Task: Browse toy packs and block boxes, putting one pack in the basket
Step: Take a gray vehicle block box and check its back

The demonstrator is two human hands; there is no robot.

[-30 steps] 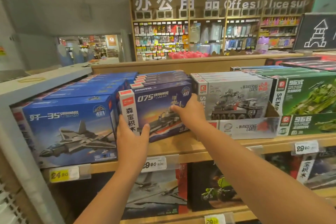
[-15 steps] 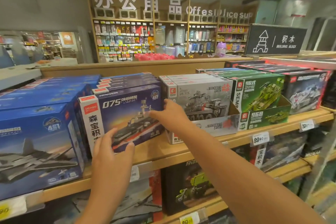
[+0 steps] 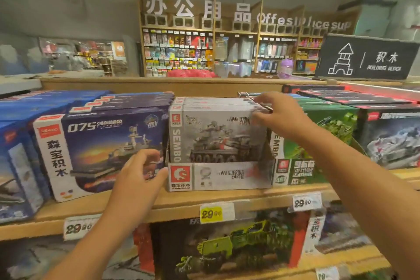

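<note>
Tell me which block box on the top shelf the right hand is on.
The grey Wandering Earth tank box, standing in its display tray. The right hand grips its top right corner; the navy 075 warship box and green tank box flank it.

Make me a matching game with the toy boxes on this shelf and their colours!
Things:
1. 075 warship box
2. Wandering Earth tank box
3. box right of the tank box
4. middle price tag

Colours:
A. yellow
B. green
C. dark blue
D. grey

Pairs: 1-C, 2-D, 3-B, 4-A
</note>
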